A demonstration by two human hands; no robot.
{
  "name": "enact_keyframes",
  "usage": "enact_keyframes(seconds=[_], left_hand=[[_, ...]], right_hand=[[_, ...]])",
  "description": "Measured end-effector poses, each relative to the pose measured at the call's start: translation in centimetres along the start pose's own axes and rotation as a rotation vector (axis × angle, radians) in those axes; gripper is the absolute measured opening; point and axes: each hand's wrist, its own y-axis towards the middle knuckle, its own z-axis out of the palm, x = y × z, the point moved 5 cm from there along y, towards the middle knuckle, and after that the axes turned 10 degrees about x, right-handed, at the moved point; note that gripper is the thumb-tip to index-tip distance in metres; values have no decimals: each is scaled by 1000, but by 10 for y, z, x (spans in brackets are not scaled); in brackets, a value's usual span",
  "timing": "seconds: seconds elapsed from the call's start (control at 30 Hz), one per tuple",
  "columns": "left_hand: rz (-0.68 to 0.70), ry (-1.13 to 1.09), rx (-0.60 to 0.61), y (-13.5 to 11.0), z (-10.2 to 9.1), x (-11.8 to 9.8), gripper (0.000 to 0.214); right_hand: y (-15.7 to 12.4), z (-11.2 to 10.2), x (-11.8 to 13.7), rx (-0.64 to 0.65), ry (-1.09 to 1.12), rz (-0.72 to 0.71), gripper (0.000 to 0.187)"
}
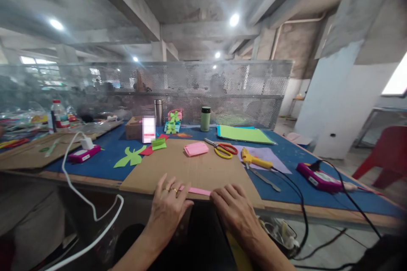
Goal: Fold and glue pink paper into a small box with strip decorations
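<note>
A narrow pink strip [200, 191], apparently paper or foam, lies along the near edge of a brown cardboard sheet [146, 174]. My left hand [169, 203] presses its left end to the cardboard with the fingertips, thumb toward the middle. At the right end, the bent fingers of my right hand [237, 208] close over the strip; the fingertips are partly hidden. Beyond the hands sits a folded pink piece [196, 149]. Scissors with red and yellow handles [224, 150] rest to its right, beside a yellow glue gun [256, 160] on a purple sheet [280, 161].
Green leaf-shaped cutouts [130, 156] and red and green scraps [159, 144] lie left. Tweezers or a metal blade [263, 178] lie right, near a purple power strip [319, 178] with black cables. A green bottle [205, 119] and green sheets [244, 134] stand farther back. A white cable [92, 203] hangs left.
</note>
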Motion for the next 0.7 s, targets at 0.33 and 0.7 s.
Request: enact_keyframes(seconds=[0.33, 0.7], left_hand=[[149, -84, 149, 21, 3, -24, 13], [232, -206, 238, 31, -32, -38, 22]], right_hand=[[-12, -8, 4, -36, 53, -67, 28], [6, -44, 17, -19, 115, -57, 30]])
